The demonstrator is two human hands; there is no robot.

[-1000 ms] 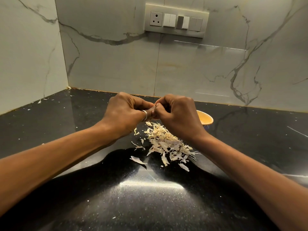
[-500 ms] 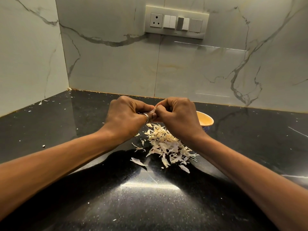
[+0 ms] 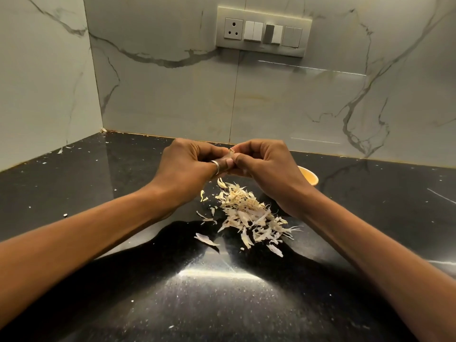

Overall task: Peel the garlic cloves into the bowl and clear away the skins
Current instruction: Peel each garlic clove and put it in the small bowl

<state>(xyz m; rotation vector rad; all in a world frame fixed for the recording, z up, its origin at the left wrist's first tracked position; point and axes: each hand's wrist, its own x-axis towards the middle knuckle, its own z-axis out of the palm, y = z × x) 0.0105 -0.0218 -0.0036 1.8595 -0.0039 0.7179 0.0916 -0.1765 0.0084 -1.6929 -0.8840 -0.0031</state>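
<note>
Head view: left hand (image 3: 190, 166) and right hand (image 3: 266, 164), fingers curled, pinch garlic clove (image 3: 231, 152) together above skins pile (image 3: 249, 214); its tip points up, rest hidden. Right hand partly hides orange bowl (image 3: 310, 177) on black counter (image 3: 118, 183).

Both hands, left hand (image 3: 187, 166) and right hand (image 3: 266, 164), pinch one garlic clove (image 3: 231, 152) together. The skins (image 3: 249, 215) lie below on the black counter (image 3: 98, 193). The bowl (image 3: 308, 177) stands behind the right wrist.

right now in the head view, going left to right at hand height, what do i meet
left hand → garlic clove pinched between both hands → right hand → yellow bowl
</note>
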